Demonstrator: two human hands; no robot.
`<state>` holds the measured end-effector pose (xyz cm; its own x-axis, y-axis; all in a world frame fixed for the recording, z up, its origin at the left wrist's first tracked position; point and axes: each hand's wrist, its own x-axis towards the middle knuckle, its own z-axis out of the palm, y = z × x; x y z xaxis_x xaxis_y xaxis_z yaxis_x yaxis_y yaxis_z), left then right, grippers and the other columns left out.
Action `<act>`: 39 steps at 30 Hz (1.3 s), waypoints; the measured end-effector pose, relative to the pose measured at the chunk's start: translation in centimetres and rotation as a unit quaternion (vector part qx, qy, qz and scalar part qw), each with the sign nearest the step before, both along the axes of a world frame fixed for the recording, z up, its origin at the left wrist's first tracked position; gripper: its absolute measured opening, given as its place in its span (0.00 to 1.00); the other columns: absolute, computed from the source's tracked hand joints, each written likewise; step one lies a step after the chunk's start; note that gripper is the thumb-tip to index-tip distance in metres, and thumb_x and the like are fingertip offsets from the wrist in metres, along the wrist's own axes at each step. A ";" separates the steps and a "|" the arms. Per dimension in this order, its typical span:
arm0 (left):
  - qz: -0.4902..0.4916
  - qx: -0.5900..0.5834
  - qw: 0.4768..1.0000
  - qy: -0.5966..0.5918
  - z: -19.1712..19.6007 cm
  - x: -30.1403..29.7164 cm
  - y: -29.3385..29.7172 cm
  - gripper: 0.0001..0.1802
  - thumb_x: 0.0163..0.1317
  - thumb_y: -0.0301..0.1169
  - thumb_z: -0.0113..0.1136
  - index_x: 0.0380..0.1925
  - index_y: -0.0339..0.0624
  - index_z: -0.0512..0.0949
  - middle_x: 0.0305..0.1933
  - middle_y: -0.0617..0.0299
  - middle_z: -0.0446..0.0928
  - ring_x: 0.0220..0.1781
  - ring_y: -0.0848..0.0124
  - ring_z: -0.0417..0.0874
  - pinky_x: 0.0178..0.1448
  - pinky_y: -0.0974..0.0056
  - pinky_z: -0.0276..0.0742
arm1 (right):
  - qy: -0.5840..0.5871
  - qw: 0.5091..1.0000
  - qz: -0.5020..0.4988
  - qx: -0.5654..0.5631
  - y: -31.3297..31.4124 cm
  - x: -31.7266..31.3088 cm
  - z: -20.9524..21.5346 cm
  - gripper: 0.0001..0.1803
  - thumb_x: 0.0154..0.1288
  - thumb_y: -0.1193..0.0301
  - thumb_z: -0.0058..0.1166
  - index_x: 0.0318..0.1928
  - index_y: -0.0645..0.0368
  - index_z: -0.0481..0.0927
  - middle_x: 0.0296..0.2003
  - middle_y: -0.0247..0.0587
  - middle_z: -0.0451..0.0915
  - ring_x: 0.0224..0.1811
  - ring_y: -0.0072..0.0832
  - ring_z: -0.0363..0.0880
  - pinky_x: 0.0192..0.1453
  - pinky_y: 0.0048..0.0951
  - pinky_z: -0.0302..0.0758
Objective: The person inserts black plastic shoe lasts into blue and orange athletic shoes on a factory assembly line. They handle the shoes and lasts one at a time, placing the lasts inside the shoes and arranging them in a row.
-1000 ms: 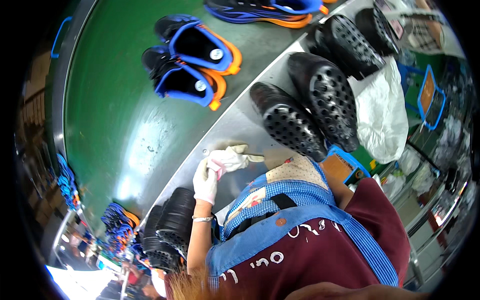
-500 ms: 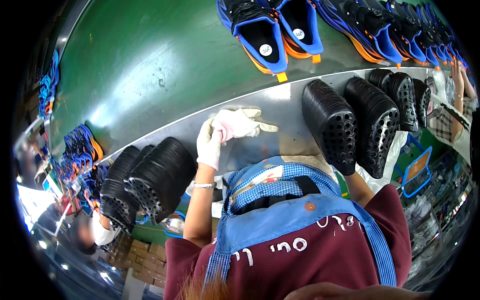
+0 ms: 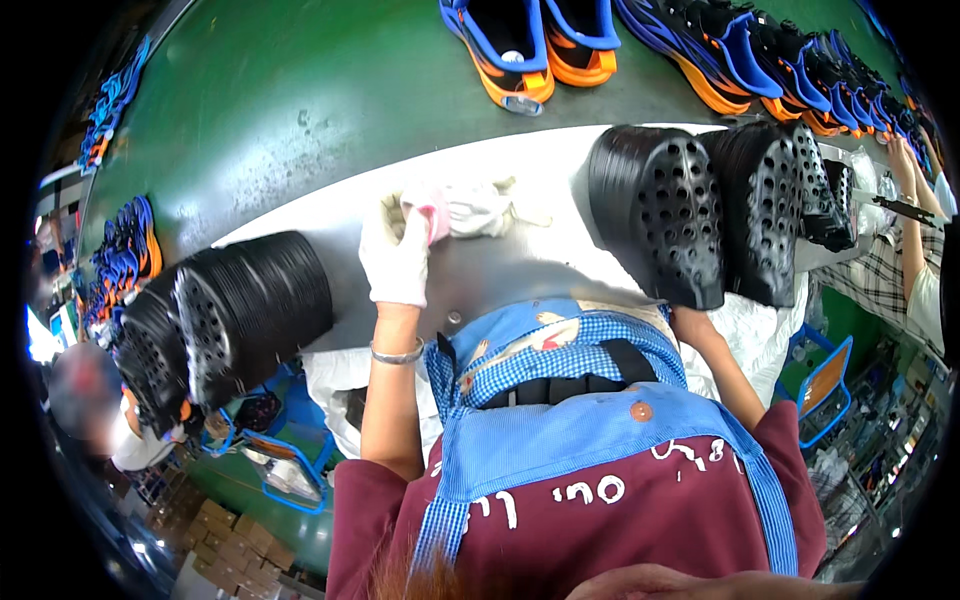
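Observation:
My left hand [image 3: 393, 250], in a white work glove, is closed on a loose white glove [image 3: 478, 212] with a pink part at the gripped end. The limp fingers of that glove point right, above the grey metal edge of the bench. Of my right arm [image 3: 735, 375], the bare forearm shows beside the apron [image 3: 570, 440]. The right hand lies low by the apron's right side, beneath the black stacks, and its fingers are hidden.
Nested stacks of black perforated plastic shoe inserts stand left [image 3: 265, 300] and right [image 3: 655, 215]. Blue, black and orange sneakers [image 3: 515, 65] line the green bench [image 3: 330, 110]. A co-worker's arm [image 3: 912, 225] reaches in at the far right. Blue-framed stools [image 3: 825, 385] stand below.
The view has shifted, and the bench edge now looks brighter. My left hand sits slightly further left and still grips the loose glove. My right hand stays low by the apron.

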<state>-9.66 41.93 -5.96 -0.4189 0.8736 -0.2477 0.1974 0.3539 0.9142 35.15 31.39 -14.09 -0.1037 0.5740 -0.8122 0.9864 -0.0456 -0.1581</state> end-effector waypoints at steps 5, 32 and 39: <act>0.003 0.112 0.974 0.198 3.3 1.9 -1.9 0.10 0.62 0.29 0.63 0.41 0.36 0.77 0.35 0.63 0.78 0.30 0.80 0.76 0.34 0.73 0.74 | 0.021 0.997 0.065 0.047 -0.5 -3.9 13.0 0.12 0.67 0.68 0.49 0.42 0.60 0.83 0.39 0.54 0.83 0.41 0.54 0.80 0.48 0.43 0.78; -0.160 0.371 0.866 0.295 10.9 8.4 -5.9 0.12 0.52 0.21 0.65 0.37 0.39 0.79 0.32 0.55 0.78 0.32 0.57 0.81 0.36 0.60 0.77 | 0.648 0.657 -0.354 -0.153 12.0 -22.3 17.3 0.17 0.77 0.65 0.41 0.38 0.64 0.79 0.20 0.30 0.75 0.13 0.14 0.66 0.16 0.15 0.62; -0.141 0.346 0.886 0.274 9.6 8.3 -5.7 0.13 0.52 0.23 0.66 0.39 0.40 0.78 0.32 0.57 0.77 0.31 0.60 0.81 0.35 0.62 0.77 | 0.681 0.582 -0.435 -0.088 12.7 -23.1 17.1 0.20 0.78 0.64 0.38 0.55 0.69 0.74 0.50 0.45 0.81 0.51 0.28 0.82 0.55 0.29 0.80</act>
<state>-1.38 36.25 3.63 -0.0503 0.8257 0.5619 0.6704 -0.3891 0.6318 12.06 44.11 3.01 -0.4529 0.8108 -0.3707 -0.4583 -0.5684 -0.6832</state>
